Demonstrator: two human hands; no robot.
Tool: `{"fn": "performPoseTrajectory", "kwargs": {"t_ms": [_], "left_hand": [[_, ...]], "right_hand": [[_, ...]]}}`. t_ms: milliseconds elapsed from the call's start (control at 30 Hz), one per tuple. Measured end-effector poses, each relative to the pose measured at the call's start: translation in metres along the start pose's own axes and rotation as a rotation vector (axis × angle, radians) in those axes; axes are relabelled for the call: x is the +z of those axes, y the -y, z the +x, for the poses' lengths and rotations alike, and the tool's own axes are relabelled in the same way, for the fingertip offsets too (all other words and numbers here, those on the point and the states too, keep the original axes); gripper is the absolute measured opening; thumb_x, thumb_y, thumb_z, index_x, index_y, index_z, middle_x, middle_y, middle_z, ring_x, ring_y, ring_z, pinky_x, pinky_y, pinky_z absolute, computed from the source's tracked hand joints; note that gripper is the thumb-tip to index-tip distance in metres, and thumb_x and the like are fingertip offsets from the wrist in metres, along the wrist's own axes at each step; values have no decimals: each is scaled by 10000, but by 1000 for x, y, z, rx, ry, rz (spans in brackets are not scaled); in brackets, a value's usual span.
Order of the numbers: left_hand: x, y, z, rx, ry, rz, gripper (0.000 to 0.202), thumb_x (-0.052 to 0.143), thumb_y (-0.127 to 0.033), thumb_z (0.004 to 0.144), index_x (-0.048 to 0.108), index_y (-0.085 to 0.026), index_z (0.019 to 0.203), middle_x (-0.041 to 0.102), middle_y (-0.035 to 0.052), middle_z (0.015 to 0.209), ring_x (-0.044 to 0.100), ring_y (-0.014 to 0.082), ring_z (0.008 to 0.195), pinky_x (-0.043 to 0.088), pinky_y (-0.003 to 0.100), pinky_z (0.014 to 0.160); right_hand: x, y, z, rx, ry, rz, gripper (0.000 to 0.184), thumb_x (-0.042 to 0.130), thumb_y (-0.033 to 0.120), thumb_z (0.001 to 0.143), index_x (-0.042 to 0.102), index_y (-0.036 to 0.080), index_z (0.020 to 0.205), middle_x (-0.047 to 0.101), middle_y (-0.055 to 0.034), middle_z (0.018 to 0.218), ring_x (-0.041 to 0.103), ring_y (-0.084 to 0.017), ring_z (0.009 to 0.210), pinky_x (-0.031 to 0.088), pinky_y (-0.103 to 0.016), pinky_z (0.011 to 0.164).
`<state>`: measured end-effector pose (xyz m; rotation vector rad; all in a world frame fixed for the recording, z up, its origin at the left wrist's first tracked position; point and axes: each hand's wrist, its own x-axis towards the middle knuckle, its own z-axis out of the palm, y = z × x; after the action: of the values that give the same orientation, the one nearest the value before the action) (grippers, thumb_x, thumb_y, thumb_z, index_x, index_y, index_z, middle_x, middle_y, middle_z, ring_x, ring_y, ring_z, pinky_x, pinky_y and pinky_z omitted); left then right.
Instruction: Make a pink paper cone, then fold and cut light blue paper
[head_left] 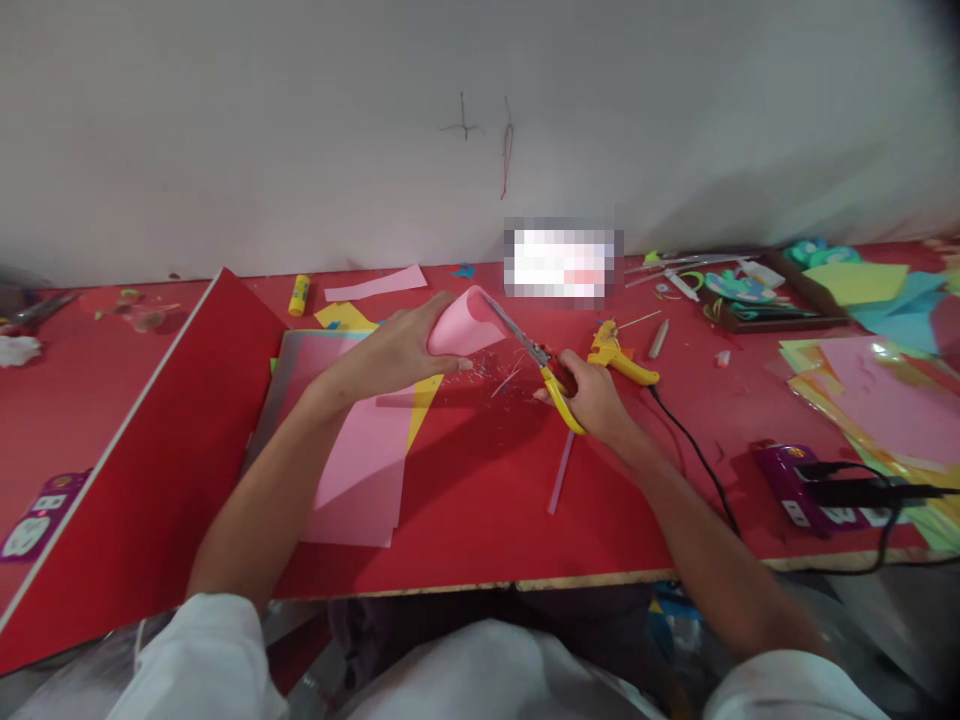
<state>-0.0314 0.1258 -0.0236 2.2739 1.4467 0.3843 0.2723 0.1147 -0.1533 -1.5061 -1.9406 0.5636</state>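
My left hand point(420, 345) holds a curved piece of pink paper point(466, 325), bent over on itself, above the middle of the red table. In my right hand point(592, 395) is a pair of scissors point(555, 385) with yellow handles, my fingers wrapped round them. The blades point up and left and meet the upper right edge of the pink paper. Below and left of my hands lie pink sheets point(364, 470) over some yellow paper point(424, 410). Small paper scraps point(495, 375) are scattered under the blades.
A yellow glue gun point(619, 355) with a black cord lies right of my right hand. A glue stick point(298, 296) stands at the back left. A red board point(150, 450) slants along the left. A purple power strip point(806, 490), coloured sheets point(885, 390) and a brown tray point(787, 318) are at right.
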Motion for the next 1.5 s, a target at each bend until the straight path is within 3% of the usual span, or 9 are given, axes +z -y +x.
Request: {"fn": "performPoseTrajectory", "kwargs": {"t_ms": [267,533,767,967,1167,1500], "left_hand": [[1,5,2,26,36,-76,734,743,-568,866,542,-287,1513,699,113,1401,677,350,1267,569,463,1017],[-3,4,4,20,51,-98,775,742,-559,855,524,-270,1540,652,132,1486,644,349,1326,546,481,1066],[-6,8,2,24,88,-96,658,734,-548,853,607,-267,1434,711,106,1388,682,336,1243,581,438,975],[-11,8,1,69,147,-70,665,726,-578,866,591,-267,1438,715,89,1368,682,322,1230,558,426,997],[-16,7,0,58,195,-75,668,732,-617,840,611,-274,1400,755,71,1208,718,316,1122,585,404,924],[-18,14,-1,-74,88,-35,723,769,-646,809,604,-298,1421,750,92,1235,732,324,1125,609,406,896]], "right_hand": [[-2,5,-1,-32,-40,38,671,652,853,768,369,250,683,379,55,544,314,-116,541,243,-295,552],[1,5,-2,-42,-22,45,704,646,902,749,412,244,665,376,52,532,296,-117,536,233,-300,542],[-3,0,0,-33,63,31,639,684,815,765,382,253,734,410,54,595,352,-128,568,256,-300,573],[-2,-5,-1,-33,135,4,522,714,671,800,391,263,827,512,39,684,438,-156,615,266,-296,591],[1,-7,0,-57,98,15,532,705,687,811,387,261,815,496,35,694,414,-154,619,270,-304,602],[-3,-5,1,-9,96,65,567,706,722,778,376,262,805,448,47,654,391,-149,595,277,-317,581]]}}
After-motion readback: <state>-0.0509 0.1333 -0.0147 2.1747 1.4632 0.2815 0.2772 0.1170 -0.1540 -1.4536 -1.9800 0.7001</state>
